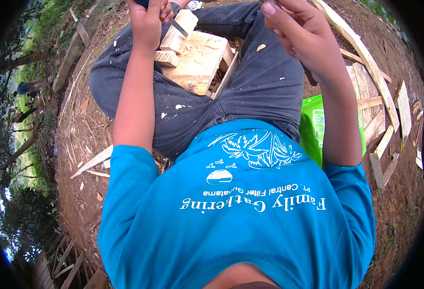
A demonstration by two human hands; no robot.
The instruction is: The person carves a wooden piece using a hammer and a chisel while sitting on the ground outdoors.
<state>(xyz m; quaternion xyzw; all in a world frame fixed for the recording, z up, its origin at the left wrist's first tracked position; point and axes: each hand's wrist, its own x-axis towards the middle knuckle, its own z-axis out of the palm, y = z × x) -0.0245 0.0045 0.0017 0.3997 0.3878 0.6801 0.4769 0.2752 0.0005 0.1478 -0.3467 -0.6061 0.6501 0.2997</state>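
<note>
My left hand point(148, 21), at the top of the view, is closed round a tool with a dark blue handle. Its flat grey metal blade point(179, 28) slants down over a pale wooden block point(177, 39). That block rests on a larger wooden piece point(195, 62) between my bent legs, with a smaller offcut point(166, 58) beside it. My right hand point(301, 36) is raised at the upper right, fingers curled and thumb forward. Something dark brown shows at its fingers and below its palm, but the top edge cuts it off.
On the right, a bright green bag point(311, 126) lies beside my leg, near planks point(364, 86) and a long curved-looking strip of wood point(366, 45). Wood scraps point(94, 161) litter the brown soil on the left. Beyond are trees and a distant person point(25, 89).
</note>
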